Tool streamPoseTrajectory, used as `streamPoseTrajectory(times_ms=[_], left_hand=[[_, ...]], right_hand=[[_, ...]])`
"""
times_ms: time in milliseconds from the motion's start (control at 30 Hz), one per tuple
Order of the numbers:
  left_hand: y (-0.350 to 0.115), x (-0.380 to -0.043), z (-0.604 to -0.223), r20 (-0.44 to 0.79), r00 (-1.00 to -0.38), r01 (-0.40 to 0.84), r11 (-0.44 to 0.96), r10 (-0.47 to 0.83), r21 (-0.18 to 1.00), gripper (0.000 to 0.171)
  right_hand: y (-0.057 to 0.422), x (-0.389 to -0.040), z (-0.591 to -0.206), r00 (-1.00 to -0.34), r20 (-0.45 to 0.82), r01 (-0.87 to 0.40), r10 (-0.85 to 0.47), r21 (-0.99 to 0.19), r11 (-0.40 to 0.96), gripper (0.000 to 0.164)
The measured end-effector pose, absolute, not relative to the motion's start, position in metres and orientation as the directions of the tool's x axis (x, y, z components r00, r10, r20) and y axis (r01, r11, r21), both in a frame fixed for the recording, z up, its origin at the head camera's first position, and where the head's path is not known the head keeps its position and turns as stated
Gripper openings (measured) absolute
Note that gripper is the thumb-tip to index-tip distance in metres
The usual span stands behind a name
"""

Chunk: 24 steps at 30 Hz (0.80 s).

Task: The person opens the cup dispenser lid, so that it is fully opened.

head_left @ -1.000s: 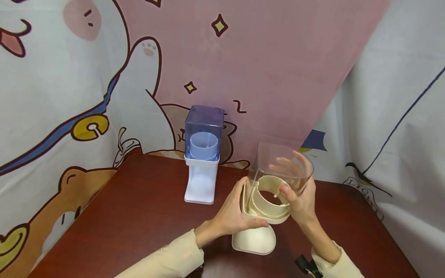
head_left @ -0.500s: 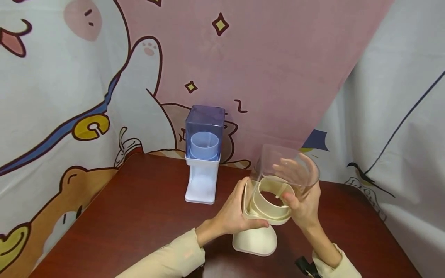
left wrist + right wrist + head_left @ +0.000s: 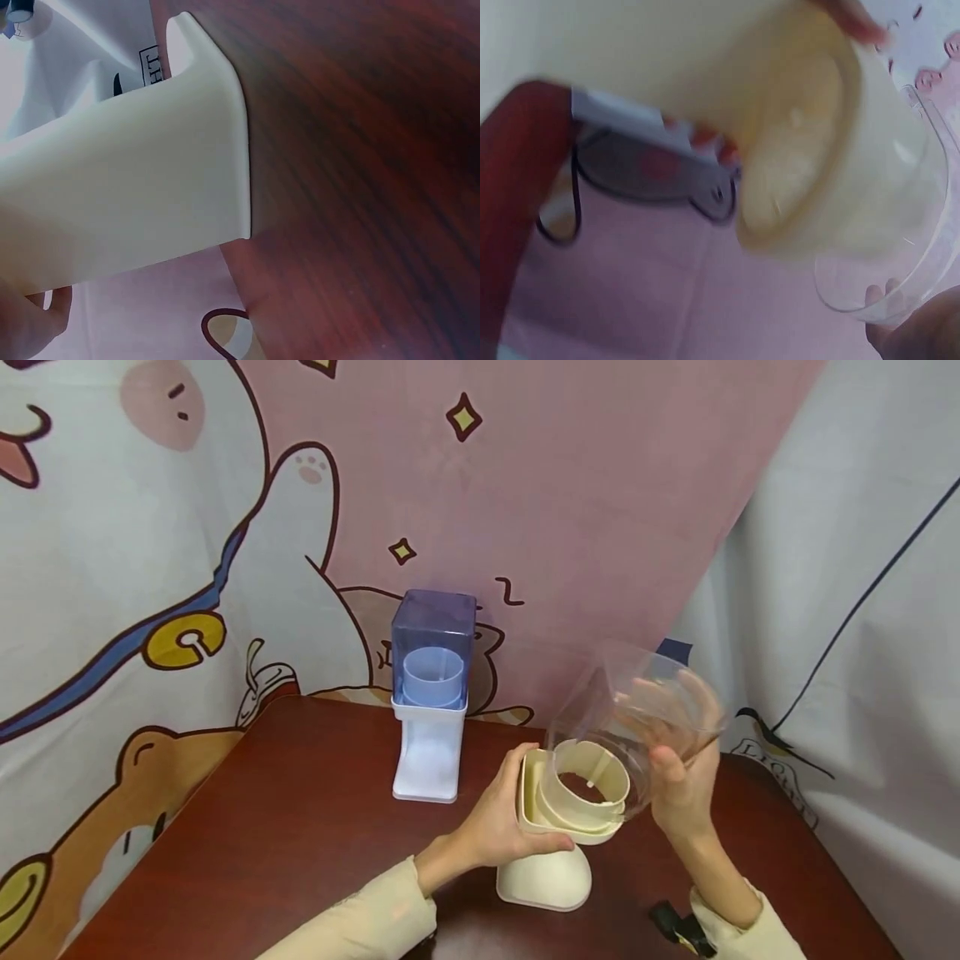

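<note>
A cream plastic dispenser stand [image 3: 546, 878] has its foot on the table and a raised ring [image 3: 585, 814] inside its square top. My left hand [image 3: 498, 818] grips the side of that square top, thumb along the front. In the left wrist view the stand's body [image 3: 135, 172] reaches down to the table, with my fingers [image 3: 37, 322] at its edge. My right hand [image 3: 684, 777] holds a clear plastic cover [image 3: 588, 714], tilted to the right, its lower edge overlapping the ring. The right wrist view shows the cover's rim [image 3: 930, 247] beyond the cream ring.
A similar dispenser with a white stand [image 3: 427, 760] and a blue see-through cover [image 3: 435, 627] stands upright further back, left of my hands. The red-brown table [image 3: 300, 827] ends at a cartoon-printed cloth [image 3: 585, 510]. A black item [image 3: 675, 927] lies by my right cuff.
My right hand has moved right and slightly up, tilting the clear cover and drawing it away from the cream stand's top. My left hand keeps its grip on the stand.
</note>
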<state>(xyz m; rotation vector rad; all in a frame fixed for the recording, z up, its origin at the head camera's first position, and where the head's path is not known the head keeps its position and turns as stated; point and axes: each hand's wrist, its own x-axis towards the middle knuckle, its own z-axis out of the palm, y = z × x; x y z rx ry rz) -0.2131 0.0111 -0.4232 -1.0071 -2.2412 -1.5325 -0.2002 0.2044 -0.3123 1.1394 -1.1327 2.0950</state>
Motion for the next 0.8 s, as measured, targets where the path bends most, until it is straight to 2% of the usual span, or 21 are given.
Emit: streamPoseTrajectory(times_ms=[133,267,367,433,500,567,633,700,800], left_hand=[[0.014,-0.212,-0.424,0.520,-0.751,0.631,0.207,0.408,0.748,0.117],[0.013,-0.212,-0.425,0.535,-0.746,0.635,0.181,0.398,0.751,0.116],[0.010,-0.212,-0.425,0.540,-0.745,0.632,0.157,0.391,0.759,0.115],[0.007,-0.212,-0.424,0.530,-0.753,0.619,0.148,0.391,0.771,0.115],[0.005,-0.212,-0.424,0.516,-0.761,0.607,0.152,0.392,0.780,0.115],[0.005,-0.212,-0.425,0.507,-0.765,0.600,0.153,0.397,0.785,0.115],[0.006,-0.211,-0.426,0.500,-0.767,0.594,0.151,0.402,0.790,0.115],[0.007,-0.211,-0.426,0.500,-0.764,0.596,0.150,0.408,0.789,0.115],[0.009,-0.211,-0.426,0.508,-0.759,0.604,0.150,0.407,0.783,0.115]], right_hand=[[0.240,-0.199,-0.303,-0.567,0.811,-0.725,0.147,-0.405,-0.557,0.084],[0.272,-0.196,-0.298,-0.623,0.743,-0.744,0.244,-0.467,-0.478,0.087],[0.294,-0.198,-0.305,-0.648,0.689,-0.759,0.324,-0.546,-0.354,0.080],[0.311,-0.205,-0.317,-0.663,0.642,-0.739,0.384,-0.641,-0.205,0.077],[0.331,-0.213,-0.333,-0.686,0.569,-0.631,0.453,-0.775,0.018,0.079],[0.351,-0.220,-0.352,-0.717,0.475,-0.417,0.509,-0.879,0.232,0.087],[0.370,-0.225,-0.372,-0.728,0.402,-0.204,0.556,-0.901,0.384,0.096],[0.385,-0.228,-0.388,-0.726,0.338,-0.035,0.599,-0.888,0.459,0.103],[0.402,-0.232,-0.405,-0.712,0.294,0.078,0.638,-0.869,0.488,0.108]])
